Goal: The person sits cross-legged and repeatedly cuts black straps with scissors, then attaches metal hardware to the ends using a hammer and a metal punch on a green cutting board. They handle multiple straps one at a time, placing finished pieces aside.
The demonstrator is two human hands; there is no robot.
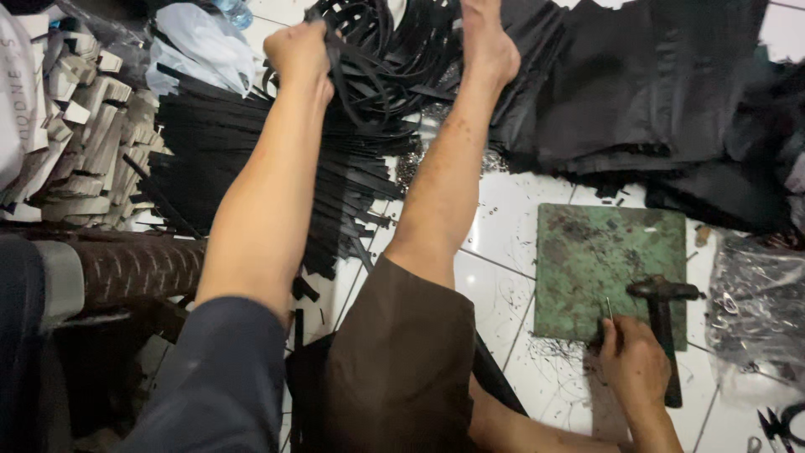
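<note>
My left hand [300, 52] reaches far forward and is closed around a tangled bunch of black straps [377, 63] on the white tiled floor. My bare leg stretches out beside that arm, with the foot [488, 42] resting on the same straps. My right hand [633, 362] sits at the near edge of a worn green cutting mat [604, 252] and pinches a thin metal pin [610, 310] upright. A black hammer [664, 327] lies just right of that hand, its head on the mat.
Flat black strips [226, 159] are stacked on the left, beside a heap of pale strips [84, 134]. Black fabric [662, 84] is piled at the back right. A clear bag of metal parts [755, 310] and dark-handled cutters [780, 424] lie at the right. A brown roll [138, 268] lies near left.
</note>
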